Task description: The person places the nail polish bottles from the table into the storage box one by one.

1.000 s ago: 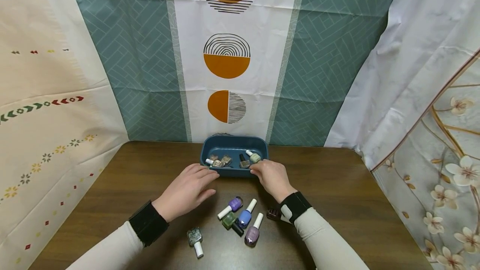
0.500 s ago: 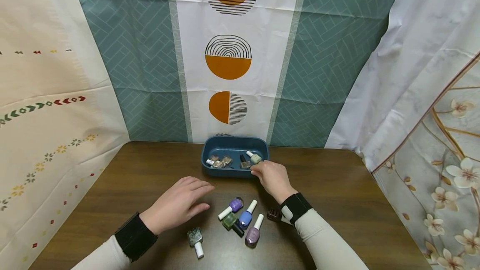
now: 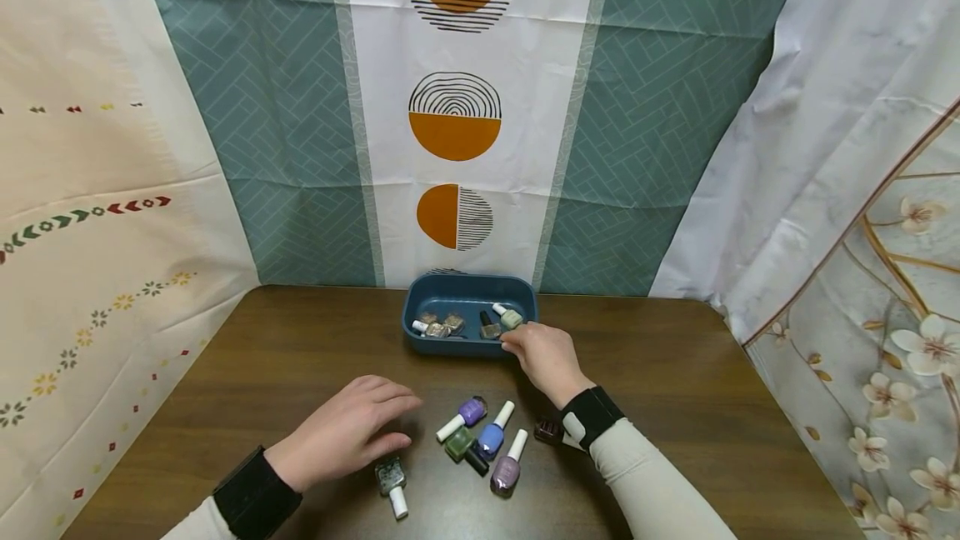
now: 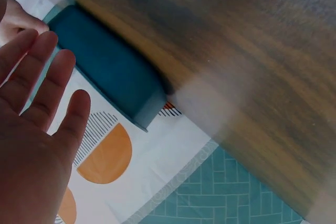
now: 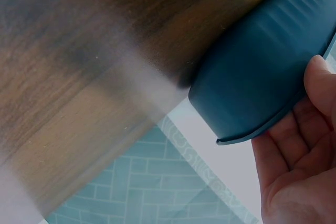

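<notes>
Head view: R hand [image 3: 546, 358] pinches front rim of blue tray [image 3: 457, 347], thumb outside; tray sits nr far edge of table [image 3: 652, 390] w/ polish bottles [image 3: 512, 319] in; L hand [image 3: 345, 435] hovers nr glittery bottle [image 3: 389, 474], fingers relaxed, slightly apart.

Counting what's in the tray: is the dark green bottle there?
No, the dark green bottle lies on the wooden table, outside the tray.

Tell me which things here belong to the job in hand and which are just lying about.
Likely the job:
bin, held at its rim by the right hand
bottles in the bin
loose purple bottle, green bottle, blue bottle, mauve bottle, glitter bottle, dark bottle

Probably just around:
hanging cloths
table
wristbands
</notes>
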The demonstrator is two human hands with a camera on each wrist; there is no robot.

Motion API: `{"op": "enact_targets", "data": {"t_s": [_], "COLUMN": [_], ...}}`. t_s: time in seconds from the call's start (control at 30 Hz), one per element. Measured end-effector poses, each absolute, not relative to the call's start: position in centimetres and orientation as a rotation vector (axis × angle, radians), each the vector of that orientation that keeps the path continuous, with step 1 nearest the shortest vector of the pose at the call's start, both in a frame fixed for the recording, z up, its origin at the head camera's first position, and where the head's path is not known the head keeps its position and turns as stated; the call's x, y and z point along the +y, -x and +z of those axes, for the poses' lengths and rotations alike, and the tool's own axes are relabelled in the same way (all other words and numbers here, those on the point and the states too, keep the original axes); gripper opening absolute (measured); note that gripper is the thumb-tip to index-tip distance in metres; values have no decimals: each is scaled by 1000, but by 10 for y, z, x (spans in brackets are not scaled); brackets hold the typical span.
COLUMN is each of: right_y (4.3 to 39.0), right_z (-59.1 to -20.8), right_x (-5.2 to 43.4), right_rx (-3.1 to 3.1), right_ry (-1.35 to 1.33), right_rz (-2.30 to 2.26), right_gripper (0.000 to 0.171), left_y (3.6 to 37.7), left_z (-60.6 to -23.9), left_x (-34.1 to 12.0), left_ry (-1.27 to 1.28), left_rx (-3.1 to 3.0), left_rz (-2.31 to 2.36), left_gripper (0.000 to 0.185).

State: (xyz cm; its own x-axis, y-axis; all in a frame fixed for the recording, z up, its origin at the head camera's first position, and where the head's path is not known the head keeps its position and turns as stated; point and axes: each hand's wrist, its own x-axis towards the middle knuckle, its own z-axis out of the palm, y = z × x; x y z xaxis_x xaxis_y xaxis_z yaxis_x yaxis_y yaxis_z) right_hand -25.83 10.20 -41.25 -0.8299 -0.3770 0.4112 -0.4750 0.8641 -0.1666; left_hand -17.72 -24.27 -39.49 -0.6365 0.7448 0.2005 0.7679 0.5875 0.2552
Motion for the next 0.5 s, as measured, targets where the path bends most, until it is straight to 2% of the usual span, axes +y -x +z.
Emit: {"op": "enact_targets", "data": {"t_s": [0.5], "right_y": [258], "right_z": [-413], "right_x": [102], "right_rx": [-2660], "right_ry": [-633], "right_rz": [378], "right_gripper": [9], "left_y": [167], "left_z": [-403], "left_x": [-247], "left_ry": [1403], "left_rx": [-2777], "left_rz": [-538], "left_gripper": [45]}}
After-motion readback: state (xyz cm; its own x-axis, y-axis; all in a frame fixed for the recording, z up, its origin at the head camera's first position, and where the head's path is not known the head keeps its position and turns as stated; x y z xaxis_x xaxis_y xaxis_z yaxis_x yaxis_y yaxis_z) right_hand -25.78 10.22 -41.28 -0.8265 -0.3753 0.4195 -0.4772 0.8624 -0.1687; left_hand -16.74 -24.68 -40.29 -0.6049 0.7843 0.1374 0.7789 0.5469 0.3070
